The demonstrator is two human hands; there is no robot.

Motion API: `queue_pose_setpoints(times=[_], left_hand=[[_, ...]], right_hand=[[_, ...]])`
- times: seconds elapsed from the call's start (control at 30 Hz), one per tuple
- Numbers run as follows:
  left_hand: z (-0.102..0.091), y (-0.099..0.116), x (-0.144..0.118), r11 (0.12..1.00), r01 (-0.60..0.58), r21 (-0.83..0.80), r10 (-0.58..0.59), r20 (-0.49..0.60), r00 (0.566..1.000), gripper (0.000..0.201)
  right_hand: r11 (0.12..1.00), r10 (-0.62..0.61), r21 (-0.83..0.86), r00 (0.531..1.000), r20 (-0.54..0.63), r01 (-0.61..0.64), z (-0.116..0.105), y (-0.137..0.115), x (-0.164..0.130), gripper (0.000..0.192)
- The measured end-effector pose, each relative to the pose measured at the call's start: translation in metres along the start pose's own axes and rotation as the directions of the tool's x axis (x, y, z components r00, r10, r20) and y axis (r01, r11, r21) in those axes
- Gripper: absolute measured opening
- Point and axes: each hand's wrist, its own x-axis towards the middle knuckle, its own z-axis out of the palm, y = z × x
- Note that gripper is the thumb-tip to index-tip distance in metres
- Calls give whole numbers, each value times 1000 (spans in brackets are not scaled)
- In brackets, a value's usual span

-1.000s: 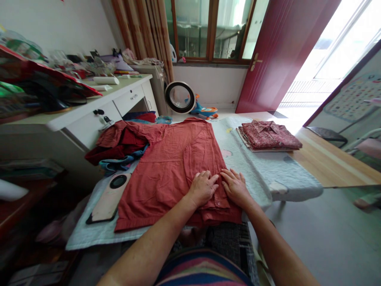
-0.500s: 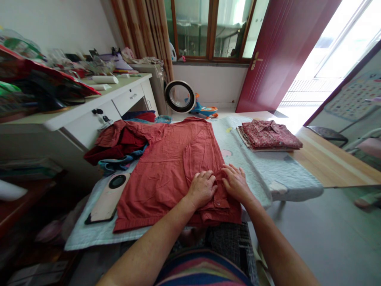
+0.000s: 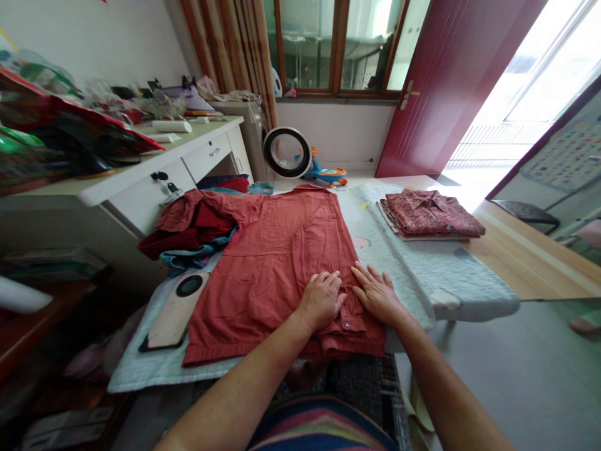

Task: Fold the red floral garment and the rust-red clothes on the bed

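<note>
A red long-sleeved shirt (image 3: 263,269) is spread out in front of me, its right sleeve (image 3: 312,241) folded in over the body and the buttoned cuff (image 3: 347,324) near the hem. My left hand (image 3: 322,300) is on this sleeve above the cuff, fingers bent and close together on the cloth. Beside it my right hand (image 3: 378,293) lies flat on the shirt's right edge, fingers apart, holding nothing. The other sleeve (image 3: 211,207) stretches out to the left over a heap of clothes.
The quilted pale blue cover (image 3: 408,269) lies under the shirt. A phone (image 3: 176,313) lies left of the shirt; folded patterned shirts (image 3: 432,213) are stacked at the right. Dark red and blue clothes (image 3: 188,241) are heaped by the cluttered desk (image 3: 141,175).
My right hand has flattened and its fingers have spread, a little farther from the left hand. The view has shifted slightly; the left hand stays on the sleeve.
</note>
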Motion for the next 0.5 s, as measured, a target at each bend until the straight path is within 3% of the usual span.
queue_pose_setpoints(times=[0.1, 0.2, 0.3, 0.37, 0.5], left_hand=[[-2, 0, 0, 1000, 0, -5, 0, 1, 1000, 35], [-4, 0, 0, 1000, -9, -3, 9, 4, 1000, 30], [-5, 1, 0, 1000, -25, 0, 25, -3, 1000, 26], [-5, 1, 0, 1000, -30, -2, 30, -14, 999, 26], [-2, 0, -1, 999, -32, -22, 32, -35, 999, 26]], right_hand=[[999, 13, 29, 1000, -24, -12, -7, 1, 6, 49], [996, 30, 91, 992, -124, -19, -15, -3, 21, 38], [990, 9, 139, 976, -220, 22, -15, -14, 40, 41], [991, -18, 128, 981, -192, 43, -11, -20, 50, 43], [998, -51, 40, 998, -24, 52, 0, -22, 57, 48]])
